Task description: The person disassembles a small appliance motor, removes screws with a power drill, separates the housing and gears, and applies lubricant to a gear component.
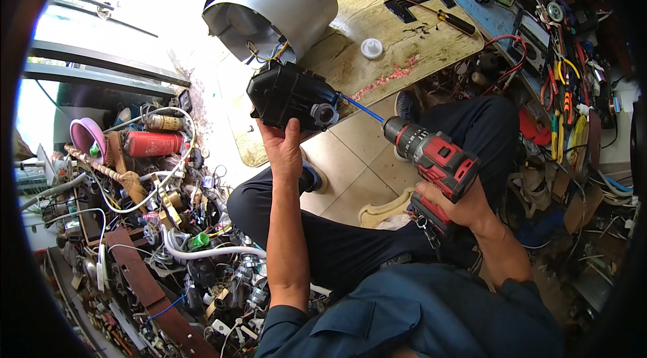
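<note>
Cluttered workshop floor was all around: heaps of scrap wire and old parts (pixel 168 223) on the person's left, a rack of pliers and hand tools (pixel 566 108) on the right, and a worn wooden board (pixel 384 21) in front as a low bench. A grey fan housing (pixel 276 7) sat at the far end of that board, with a small white cap (pixel 371 48) and a screwdriver (pixel 451 19) lying loose further along.

The left hand (pixel 283 152) was closed around the underside of a black motor unit (pixel 291 96), thumb up its near face, holding it in the air just off the board's near edge. The right hand (pixel 458 206) was wrapped round the grip of a red and black cordless drill (pixel 435 156), and its long blue bit (pixel 360 107) was touching the right side of the unit near a round metal fitting (pixel 325 115).

My take on doing this well: the bit came in at a slant, so I'd have lined the drill up square with the fastener first to avoid it slipping out. Holding the part freehand looked iffy too. Resting it on the board would have stopped it twisting in the palm. Gentle trigger, firm push, and fingers kept clear of the bit's path. Couldn't tell whether the tip was properly seated.
</note>
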Available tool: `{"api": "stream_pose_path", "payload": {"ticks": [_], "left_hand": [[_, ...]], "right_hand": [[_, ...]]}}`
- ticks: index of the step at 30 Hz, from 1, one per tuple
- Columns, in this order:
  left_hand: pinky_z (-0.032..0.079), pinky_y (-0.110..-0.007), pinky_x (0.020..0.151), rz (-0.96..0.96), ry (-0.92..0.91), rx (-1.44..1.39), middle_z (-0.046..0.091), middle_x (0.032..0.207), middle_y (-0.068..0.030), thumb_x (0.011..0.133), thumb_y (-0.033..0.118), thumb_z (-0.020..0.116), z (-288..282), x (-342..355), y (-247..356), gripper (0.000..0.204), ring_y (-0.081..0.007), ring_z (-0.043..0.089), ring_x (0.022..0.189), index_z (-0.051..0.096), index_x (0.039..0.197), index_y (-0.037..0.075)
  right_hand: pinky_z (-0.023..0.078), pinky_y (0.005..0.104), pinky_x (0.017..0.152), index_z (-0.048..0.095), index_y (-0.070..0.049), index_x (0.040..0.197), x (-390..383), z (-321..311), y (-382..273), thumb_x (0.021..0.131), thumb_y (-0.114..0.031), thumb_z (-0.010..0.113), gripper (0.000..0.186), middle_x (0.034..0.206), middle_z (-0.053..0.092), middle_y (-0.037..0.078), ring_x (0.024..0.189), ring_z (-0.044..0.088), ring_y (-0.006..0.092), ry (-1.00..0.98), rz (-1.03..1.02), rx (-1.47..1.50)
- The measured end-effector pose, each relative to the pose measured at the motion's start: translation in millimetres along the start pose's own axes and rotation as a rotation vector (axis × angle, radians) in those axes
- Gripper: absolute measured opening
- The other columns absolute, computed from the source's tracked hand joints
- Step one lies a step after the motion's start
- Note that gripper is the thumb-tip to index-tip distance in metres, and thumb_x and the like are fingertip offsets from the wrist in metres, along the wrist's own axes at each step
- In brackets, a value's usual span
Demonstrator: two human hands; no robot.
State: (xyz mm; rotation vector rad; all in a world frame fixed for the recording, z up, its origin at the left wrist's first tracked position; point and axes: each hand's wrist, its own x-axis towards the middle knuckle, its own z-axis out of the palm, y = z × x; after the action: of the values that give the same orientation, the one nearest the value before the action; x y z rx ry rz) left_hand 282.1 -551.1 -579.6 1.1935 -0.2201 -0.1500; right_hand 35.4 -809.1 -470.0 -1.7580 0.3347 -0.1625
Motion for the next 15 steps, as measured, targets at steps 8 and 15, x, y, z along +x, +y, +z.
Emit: {"api": "stream_pose_path", "payload": {"ticks": [8, 15], "left_hand": [[0.057, -0.038, 0.104, 0.025, -0.008, 0.022, 0.058, 0.144, -0.0077, 0.104, 0.007, 0.070, 2.6, -0.1, 1.3, 0.067, -0.0206, 0.061, 0.128, 0.034, 0.159, 0.015], [0.064, -0.040, 0.096, 0.041, -0.014, 0.047, 0.058, 0.143, -0.0073, 0.105, 0.007, 0.068, -2.6, 3.4, -3.2, 0.058, -0.0218, 0.064, 0.124, 0.039, 0.155, 0.018]], "right_hand": [[0.057, 0.0339, 0.086, 0.069, -0.003, 0.110, -1.0, 1.0, 1.4, 0.085, -0.008, 0.084, 0.030, 0.098, 0.074, 0.006, 0.090, 0.071, 0.0161, 0.006, -0.007, -0.001], [0.057, 0.0330, 0.083, 0.072, -0.002, 0.110, 1.2, 3.4, -5.2, 0.085, -0.006, 0.084, 0.028, 0.098, 0.078, 0.008, 0.088, 0.073, 0.0147, -0.001, -0.008, -0.009]]}}
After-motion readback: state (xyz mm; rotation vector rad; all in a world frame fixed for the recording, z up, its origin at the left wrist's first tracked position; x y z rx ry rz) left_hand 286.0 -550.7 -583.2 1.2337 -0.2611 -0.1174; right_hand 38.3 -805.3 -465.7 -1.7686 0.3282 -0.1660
